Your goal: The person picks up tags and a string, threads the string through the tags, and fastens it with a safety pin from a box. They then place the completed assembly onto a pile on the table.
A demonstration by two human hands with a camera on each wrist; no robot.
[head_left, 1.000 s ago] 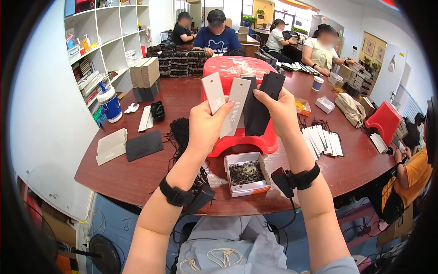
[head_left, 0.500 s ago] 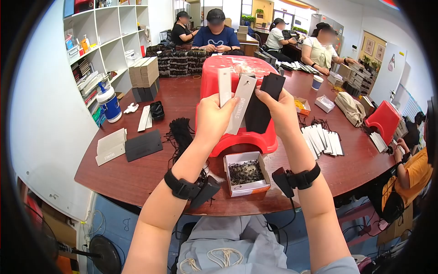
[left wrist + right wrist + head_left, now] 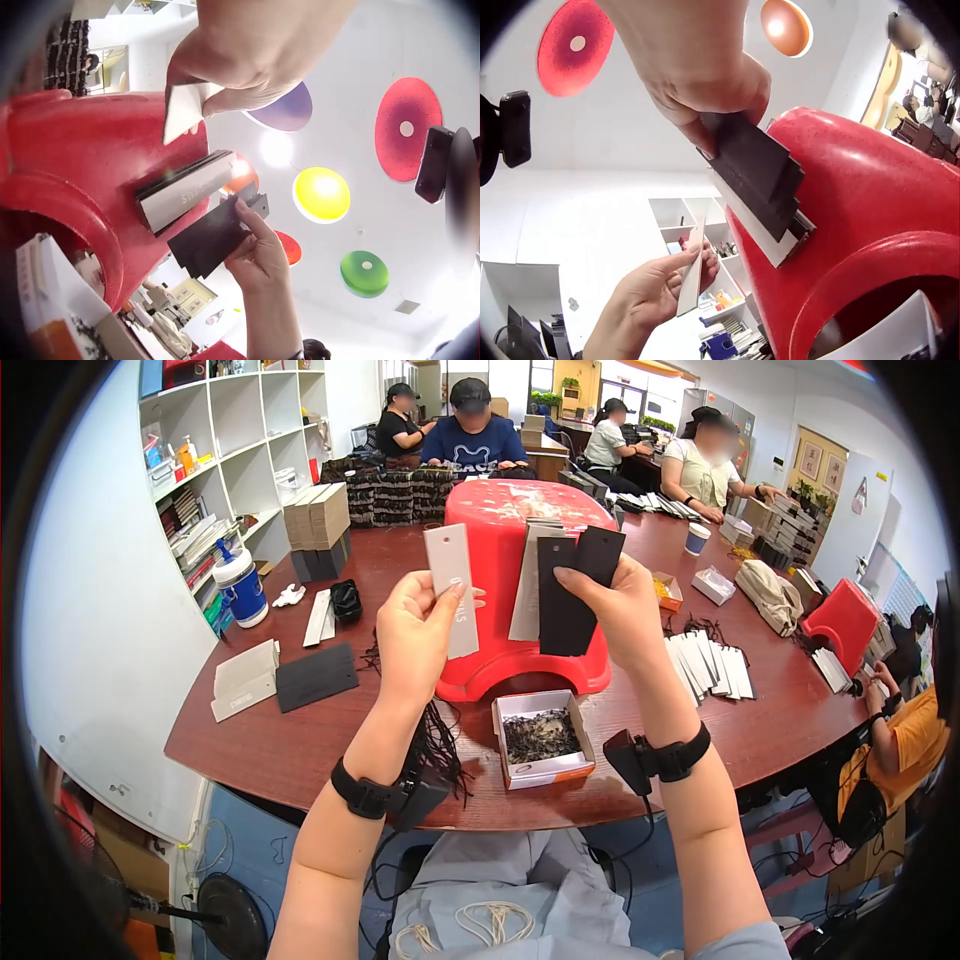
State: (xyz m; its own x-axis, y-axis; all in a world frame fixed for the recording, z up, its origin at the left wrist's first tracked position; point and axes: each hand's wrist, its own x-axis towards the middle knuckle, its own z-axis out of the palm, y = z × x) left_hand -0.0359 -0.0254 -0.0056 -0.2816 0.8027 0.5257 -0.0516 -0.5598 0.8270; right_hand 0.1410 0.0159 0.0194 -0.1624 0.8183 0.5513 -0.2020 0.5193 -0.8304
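Left hand [image 3: 415, 635]: now holds a single grey tag [image 3: 452, 590], drawn leftward, well apart from right hand [image 3: 620, 610]. Second grey tag [image 3: 527, 590]: now in right hand, beside black tags [image 3: 570, 595].

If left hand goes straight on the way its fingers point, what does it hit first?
The left hand would probably meet the tag stack in the right hand first, with the red stool behind it; depth is unclear.
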